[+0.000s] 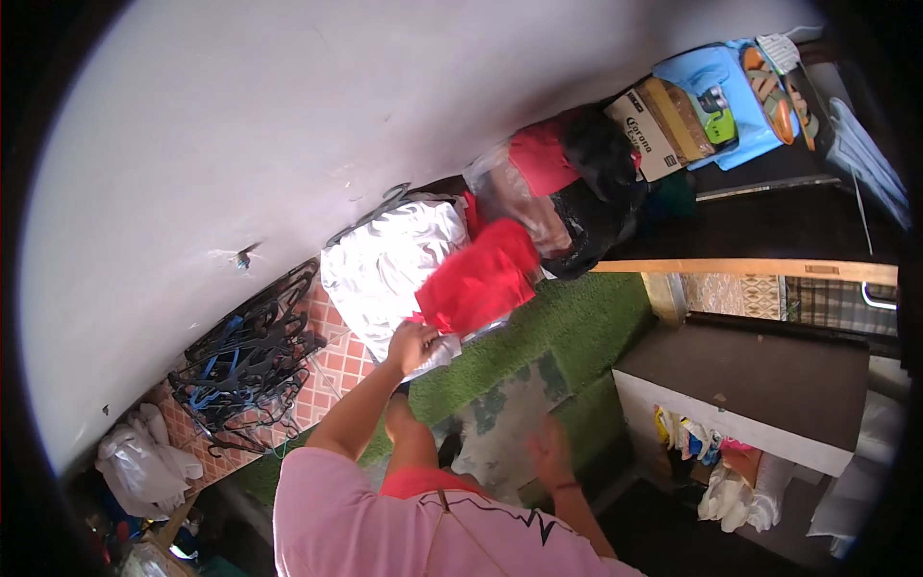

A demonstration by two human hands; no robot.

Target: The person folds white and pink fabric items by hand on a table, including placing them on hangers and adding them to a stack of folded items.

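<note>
My left hand (413,348) is at the lower edge of a shiny white cloth or plastic bag (393,263), close to a bright red cloth (482,278). Whether its fingers grip the material cannot be made out. The red cloth lies partly over the white material and is slightly blurred. My right hand (551,451), blurred by motion, is apart from the cloths over the floor, with fingers spread and nothing in it. A dark hanger (368,215) rests between the white material and the wall.
Tangled hangers (245,360) lie on the tiled ledge (328,328) at left. Beyond the red cloth are black plastic bags (598,209), a cardboard box (644,137) and a blue container (750,108). A brown-topped cabinet (750,389) stands right; green artificial turf (591,310) covers part of the floor.
</note>
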